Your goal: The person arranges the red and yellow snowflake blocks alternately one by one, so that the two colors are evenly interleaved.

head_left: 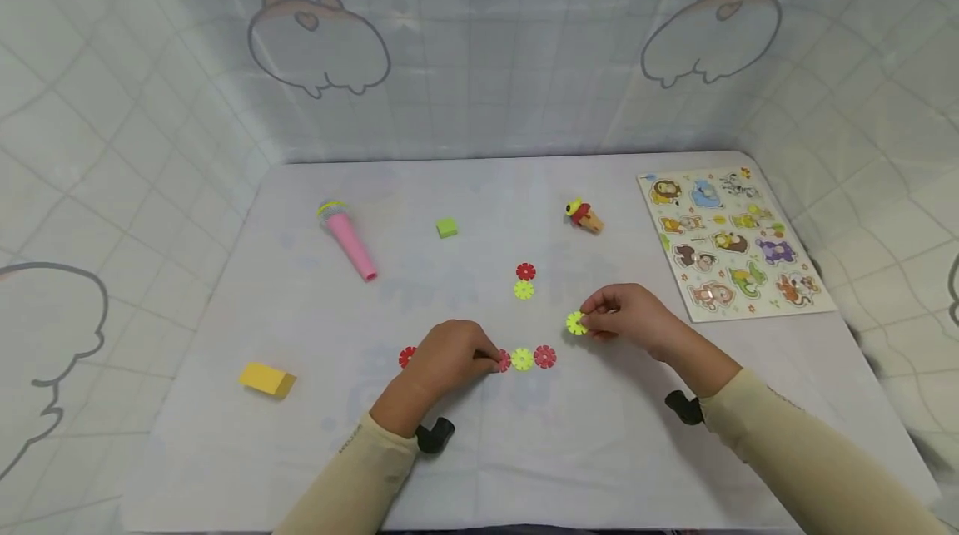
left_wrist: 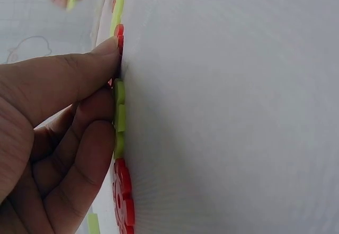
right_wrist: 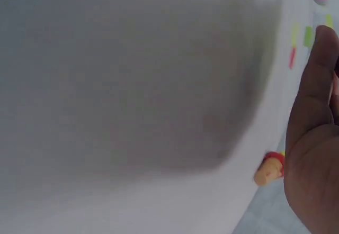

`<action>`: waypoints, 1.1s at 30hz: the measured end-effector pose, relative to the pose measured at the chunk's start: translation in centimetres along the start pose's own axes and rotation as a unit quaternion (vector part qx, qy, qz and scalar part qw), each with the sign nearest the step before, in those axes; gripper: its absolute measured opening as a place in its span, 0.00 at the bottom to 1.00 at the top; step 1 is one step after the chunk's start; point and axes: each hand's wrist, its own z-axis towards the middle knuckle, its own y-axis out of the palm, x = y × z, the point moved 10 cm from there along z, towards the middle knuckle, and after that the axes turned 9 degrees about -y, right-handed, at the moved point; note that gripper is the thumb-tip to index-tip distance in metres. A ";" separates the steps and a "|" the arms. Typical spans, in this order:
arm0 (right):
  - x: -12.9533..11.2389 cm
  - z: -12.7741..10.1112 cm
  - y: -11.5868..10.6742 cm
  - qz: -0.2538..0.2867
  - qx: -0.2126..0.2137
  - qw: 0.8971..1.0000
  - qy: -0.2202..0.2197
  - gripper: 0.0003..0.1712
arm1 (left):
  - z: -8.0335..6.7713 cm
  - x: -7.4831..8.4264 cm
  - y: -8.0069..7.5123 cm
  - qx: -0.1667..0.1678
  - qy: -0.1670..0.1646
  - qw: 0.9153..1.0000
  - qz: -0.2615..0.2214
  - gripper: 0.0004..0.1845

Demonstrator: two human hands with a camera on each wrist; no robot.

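A row of thin, notched flower-shaped discs lies on the white table, red and yellow-green by turns. At the row's middle my left hand pinches a red disc between thumb and fingertips. To its right lie a yellow-green disc and another red disc; in the left wrist view a green disc and a red disc sit on the other side. My right hand holds a loose yellow-green disc by its edge above the table, right of the row. The right wrist view mostly hides that disc.
Beyond the row are a red disc and a touching yellow-green one. Farther back lie a pink toy microphone, a green block and a small wooden figure. A yellow block is left, an animal puzzle board right.
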 end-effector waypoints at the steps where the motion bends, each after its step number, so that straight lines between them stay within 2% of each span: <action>1: 0.3 -0.4 0.3 -0.011 -0.007 1.000 0.003 0.10 | 0.0 0.0 0.0 -0.001 0.000 1.000 0.000 0.06; 3: 0.8 -0.9 1.1 -0.039 -0.022 0.999 0.004 0.08 | 0.0 0.0 0.0 -0.002 0.000 1.000 0.002 0.06; 6: 0.9 -1.3 2.3 -0.110 -0.034 0.993 -0.008 0.06 | 0.0 0.0 -0.1 0.001 0.002 1.000 0.009 0.06; 10: 0.4 -1.3 3.1 -0.197 -0.024 0.980 -0.032 0.06 | 0.1 0.1 0.0 -0.002 -0.001 1.000 0.013 0.06; 15: -0.1 -1.3 3.5 -0.250 -0.010 0.967 -0.051 0.07 | 0.0 0.4 0.4 -0.013 -0.007 1.000 0.025 0.07; 20: -0.2 -1.3 3.6 -0.251 -0.016 0.966 -0.052 0.07 | -0.2 0.8 0.5 -0.008 -0.001 0.999 0.045 0.08; 25: -0.3 -0.6 2.7 -0.215 -0.036 0.975 -0.036 0.05 | -0.3 1.6 0.6 -0.008 0.026 0.999 0.037 0.07; 29: -1.4 1.4 1.1 -0.194 -0.027 0.980 -0.033 0.06 | 0.0 2.7 0.7 -0.007 0.046 0.998 0.040 0.07; 33: -2.6 4.4 0.2 -0.193 -0.018 0.980 -0.040 0.09 | 0.9 3.8 1.1 -0.006 0.062 0.997 0.046 0.07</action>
